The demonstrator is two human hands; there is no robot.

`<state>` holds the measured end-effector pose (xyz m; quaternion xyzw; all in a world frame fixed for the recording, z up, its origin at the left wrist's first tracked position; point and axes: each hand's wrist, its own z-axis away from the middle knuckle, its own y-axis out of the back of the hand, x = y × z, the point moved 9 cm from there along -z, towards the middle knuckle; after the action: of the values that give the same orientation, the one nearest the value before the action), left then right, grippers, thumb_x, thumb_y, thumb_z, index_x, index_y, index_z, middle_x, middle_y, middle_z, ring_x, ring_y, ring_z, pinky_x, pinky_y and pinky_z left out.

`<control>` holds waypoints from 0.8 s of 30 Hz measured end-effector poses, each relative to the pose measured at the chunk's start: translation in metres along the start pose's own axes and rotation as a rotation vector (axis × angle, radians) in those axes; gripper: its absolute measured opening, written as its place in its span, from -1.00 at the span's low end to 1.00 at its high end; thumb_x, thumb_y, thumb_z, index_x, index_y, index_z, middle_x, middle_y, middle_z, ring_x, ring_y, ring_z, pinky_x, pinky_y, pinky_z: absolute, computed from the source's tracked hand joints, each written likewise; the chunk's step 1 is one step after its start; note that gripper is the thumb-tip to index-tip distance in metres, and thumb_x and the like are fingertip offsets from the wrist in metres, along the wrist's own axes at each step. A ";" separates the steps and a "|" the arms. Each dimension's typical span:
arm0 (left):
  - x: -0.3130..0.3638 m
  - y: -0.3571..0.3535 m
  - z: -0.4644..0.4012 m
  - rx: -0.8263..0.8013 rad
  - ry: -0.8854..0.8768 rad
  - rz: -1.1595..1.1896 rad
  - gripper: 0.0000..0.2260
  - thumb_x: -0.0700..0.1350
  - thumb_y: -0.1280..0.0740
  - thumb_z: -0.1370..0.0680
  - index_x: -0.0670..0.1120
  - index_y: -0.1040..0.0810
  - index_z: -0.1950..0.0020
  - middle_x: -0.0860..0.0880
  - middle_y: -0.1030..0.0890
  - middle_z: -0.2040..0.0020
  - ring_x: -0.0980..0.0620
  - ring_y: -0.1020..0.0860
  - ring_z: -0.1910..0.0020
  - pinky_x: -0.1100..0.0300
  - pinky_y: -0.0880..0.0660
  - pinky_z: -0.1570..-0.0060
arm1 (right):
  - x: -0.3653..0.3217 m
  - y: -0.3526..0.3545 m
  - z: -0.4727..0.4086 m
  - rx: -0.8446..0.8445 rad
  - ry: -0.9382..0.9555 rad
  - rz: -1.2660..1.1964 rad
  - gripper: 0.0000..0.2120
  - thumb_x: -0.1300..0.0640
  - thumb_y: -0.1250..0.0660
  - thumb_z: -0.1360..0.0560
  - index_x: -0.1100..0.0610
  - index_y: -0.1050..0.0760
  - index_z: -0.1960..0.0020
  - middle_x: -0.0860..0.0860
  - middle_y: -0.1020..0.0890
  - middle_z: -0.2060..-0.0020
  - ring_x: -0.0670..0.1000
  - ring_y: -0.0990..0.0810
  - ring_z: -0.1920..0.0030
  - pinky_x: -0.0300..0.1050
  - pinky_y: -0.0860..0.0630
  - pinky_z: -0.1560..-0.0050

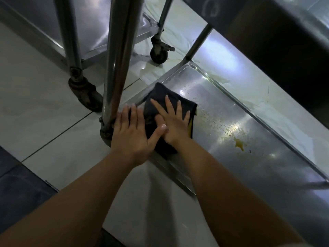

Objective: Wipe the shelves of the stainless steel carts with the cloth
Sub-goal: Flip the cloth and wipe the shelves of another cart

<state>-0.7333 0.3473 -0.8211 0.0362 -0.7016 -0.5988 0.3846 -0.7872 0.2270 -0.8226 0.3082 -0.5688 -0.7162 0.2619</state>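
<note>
Head view: bottom shelf (231, 157) of nearer stainless cart, seen from above. Dark cloth (165, 97) flat on shelf at corner nearest cart post (117, 59). Right hand (173, 122) spread flat on cloth, fingers straight, pressing, not clamped. Left hand (131, 132) also flat with straight fingers, on cloth's post-side edge and shelf rim, thumb crossing toward right hand. Nothing pinched by either.

Progress, judged: early on this shelf. Yellow spill (239, 144) well right of cloth, untouched, with fine spatter trail (210, 118) between it and cloth. Droplets and streaks across remaining surface. Only the post corner under the cloth possibly done; cannot tell if clean.

Left to do: sweep away from post across spatter and spill, then far end of shelf. Second cart (99, 24) beyond post, caster (159, 54) visible; state of its shelf cannot tell. Upper shelf (284, 8) mostly out of frame.
</note>
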 end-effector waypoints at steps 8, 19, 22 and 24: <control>0.015 0.000 -0.006 -0.111 0.051 -0.163 -0.16 0.41 0.27 -0.47 -0.13 0.19 -0.56 -0.22 0.20 -0.57 -0.19 0.28 -0.53 -0.14 0.30 -0.45 | 0.134 0.021 0.028 0.047 -0.354 -0.037 -0.50 -0.05 0.08 -0.62 -0.37 0.12 -0.49 -0.11 0.10 -0.57 0.07 0.17 -0.56 0.34 0.27 -0.44; 0.083 -0.042 0.007 -0.065 -0.078 -0.215 -0.22 0.38 0.09 -0.53 -0.11 0.10 -0.58 -0.27 0.15 -0.56 -0.30 0.25 -0.51 -0.35 0.21 -0.41 | 0.195 -0.009 0.164 -0.021 -0.555 0.056 -0.48 -0.14 0.08 -0.62 -0.33 0.24 -0.50 -0.09 0.24 -0.56 0.07 0.29 -0.54 0.32 0.25 -0.47; 0.083 -0.040 0.009 -0.028 -0.099 -0.223 -0.23 0.37 0.11 -0.54 -0.12 0.07 -0.57 -0.27 0.10 -0.56 -0.28 0.19 -0.53 -0.33 0.23 -0.42 | 0.176 -0.004 0.151 -0.012 -0.476 0.068 -0.43 -0.27 0.20 -0.49 -0.37 0.34 -0.45 -0.08 0.23 -0.56 0.08 0.29 -0.54 0.30 0.27 -0.47; 0.083 -0.039 0.011 -0.017 -0.111 -0.201 -0.28 0.32 0.10 -0.56 -0.13 0.03 -0.57 -0.27 0.06 -0.56 -0.25 0.16 -0.53 -0.29 0.24 -0.44 | 0.157 0.001 0.129 -0.007 -0.370 0.120 -0.44 -0.31 0.23 -0.45 -0.39 0.40 -0.37 -0.08 0.23 -0.56 0.09 0.30 -0.54 0.30 0.28 -0.47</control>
<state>-0.8138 0.3025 -0.8138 0.0697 -0.7095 -0.6414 0.2835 -0.9879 0.1968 -0.8228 0.1361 -0.6219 -0.7458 0.1961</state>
